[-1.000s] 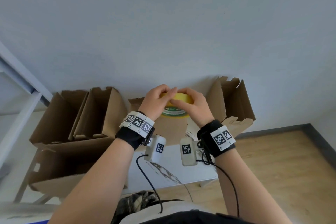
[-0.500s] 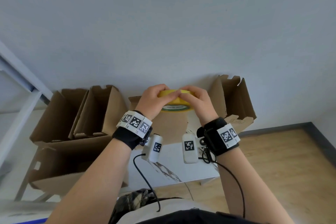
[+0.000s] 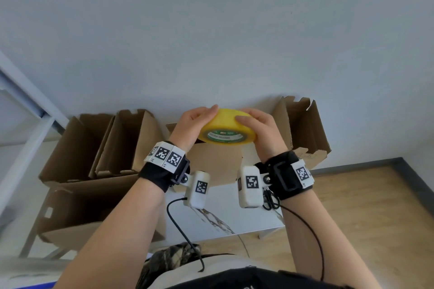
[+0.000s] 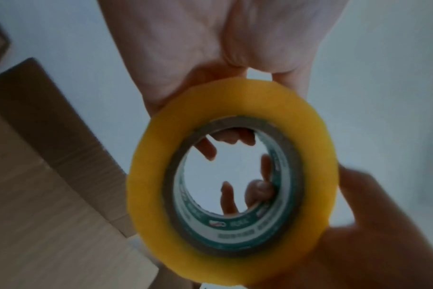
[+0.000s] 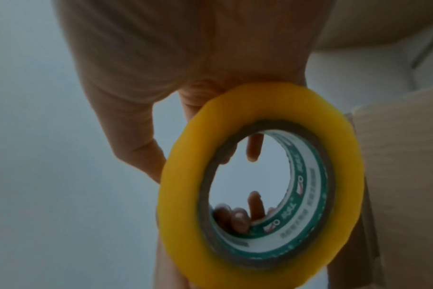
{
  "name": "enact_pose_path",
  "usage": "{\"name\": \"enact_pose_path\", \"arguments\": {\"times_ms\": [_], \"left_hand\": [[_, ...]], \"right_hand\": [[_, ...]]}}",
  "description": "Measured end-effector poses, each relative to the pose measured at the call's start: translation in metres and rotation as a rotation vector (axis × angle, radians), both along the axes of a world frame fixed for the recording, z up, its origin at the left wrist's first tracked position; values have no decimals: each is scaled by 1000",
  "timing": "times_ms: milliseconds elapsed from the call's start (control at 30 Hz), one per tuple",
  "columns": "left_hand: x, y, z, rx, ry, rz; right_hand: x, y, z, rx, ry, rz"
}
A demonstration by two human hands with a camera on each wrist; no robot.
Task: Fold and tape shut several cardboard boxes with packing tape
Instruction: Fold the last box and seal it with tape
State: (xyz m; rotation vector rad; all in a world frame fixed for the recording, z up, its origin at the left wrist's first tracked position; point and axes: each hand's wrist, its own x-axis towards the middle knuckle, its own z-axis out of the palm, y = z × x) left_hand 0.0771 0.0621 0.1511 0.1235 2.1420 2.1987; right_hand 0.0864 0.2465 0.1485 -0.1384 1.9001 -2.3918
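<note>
Several cardboard boxes (image 3: 131, 141) stand open along the table's (image 3: 234, 213) far edge, none visibly taped. The tape roll (image 3: 226, 130) is held above them, left hand (image 3: 195, 124) and right hand (image 3: 260, 131) both gripping it; sealing seems unstarted.

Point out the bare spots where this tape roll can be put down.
One free patch: the white tabletop near its front edge, below the brown cardboard panel and right of the open cardboard boxes. Left side and back corner are crowded with boxes. Both hands hold the yellow packing tape roll.
</note>
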Motion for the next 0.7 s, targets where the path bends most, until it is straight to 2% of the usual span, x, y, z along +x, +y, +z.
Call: {"name": "enact_pose_path", "arguments": {"times_ms": [133, 233, 333, 500, 600, 700], "left_hand": [[3, 4, -2, -288, 137, -4], [6, 3, -5, -371, 181, -10], [9, 0, -1, -291, 185, -67], [15, -9, 5, -12, 46, -34], [16, -8, 10, 1, 24, -7], [10, -6, 11, -37, 45, 42]], "right_hand": [[-1, -9, -3, 279, 43, 14], [0, -11, -3, 288, 21, 22], [0, -6, -3, 174, -21, 28], [-3, -2, -2, -111, -113, 75], [-4, -6, 0, -98, -101, 86], [-5, -10, 5, 61, -81, 110]]}}
